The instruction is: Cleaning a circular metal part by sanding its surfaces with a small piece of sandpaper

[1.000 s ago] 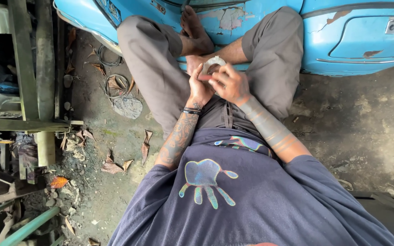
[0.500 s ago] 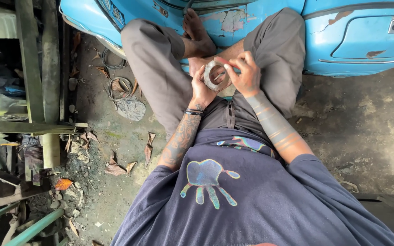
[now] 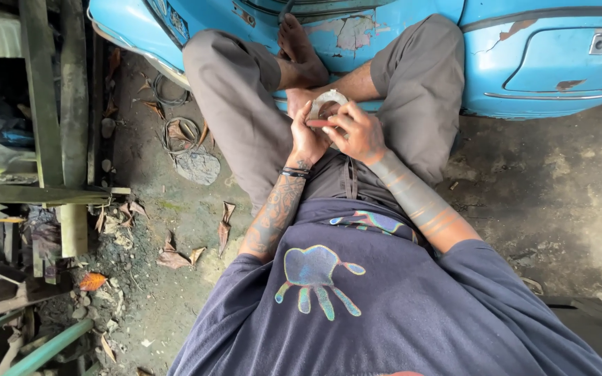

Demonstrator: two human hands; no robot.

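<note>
Head view — tape roll [image 3: 327, 103] clasped between both hands.

Car body [image 3: 559, 63] light blue, paint flaking; trousers [image 3: 231, 104] grey; shirt [image 3: 384, 327] navy

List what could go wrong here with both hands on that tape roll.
1. The left hand and right hand hold the tape roll over a bare foot and dusty ground; a slip might drop it into grit and foul the adhesive.
2. Dry leaves lie nearby; loose tape could pick them up.
</note>
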